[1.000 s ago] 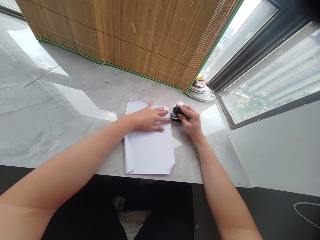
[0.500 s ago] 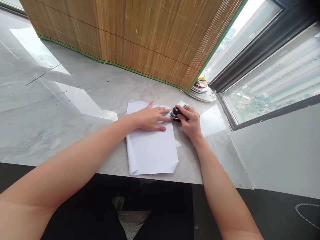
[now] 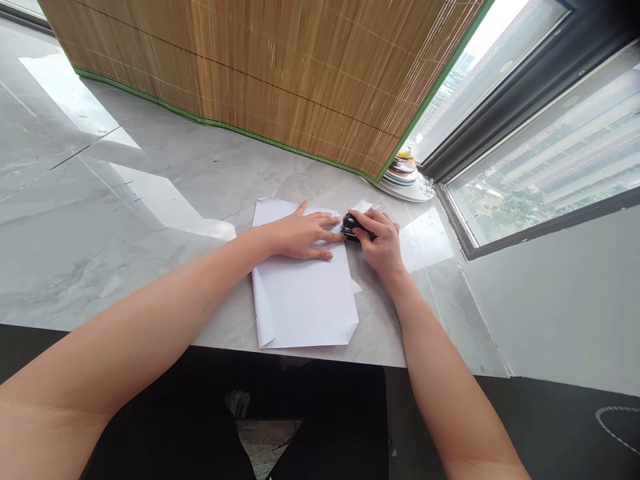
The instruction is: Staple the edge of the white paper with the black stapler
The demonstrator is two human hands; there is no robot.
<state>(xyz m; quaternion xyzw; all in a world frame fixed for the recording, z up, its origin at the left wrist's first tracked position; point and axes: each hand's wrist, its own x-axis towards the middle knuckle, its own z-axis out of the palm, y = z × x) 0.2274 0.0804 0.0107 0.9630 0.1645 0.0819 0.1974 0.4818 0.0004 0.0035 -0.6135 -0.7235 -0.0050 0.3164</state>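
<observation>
A folded white paper (image 3: 310, 300) lies near the front edge of the marble-look counter, with its lower corners turned over. My left hand (image 3: 305, 235) rests flat on its upper part, fingers spread and pointing right. At the paper's upper right edge is a black stapler (image 3: 359, 227), its front end against the paper. My right hand (image 3: 381, 241) is wrapped round the stapler, thumb and fingers closed on it. Whether the paper lies between the stapler's jaws is hard to make out. Another white scrap (image 3: 357, 287) sticks out from under the right edge.
A bamboo blind (image 3: 260, 73) with green trim stands across the back of the counter (image 3: 165, 287). Behind its right corner sits a stack of plates (image 3: 403, 180). A dark-framed window (image 3: 550, 153) borders the right side.
The stapler's upper arm looks pressed a little lower in my right hand. My left hand stays in place on the paper.
</observation>
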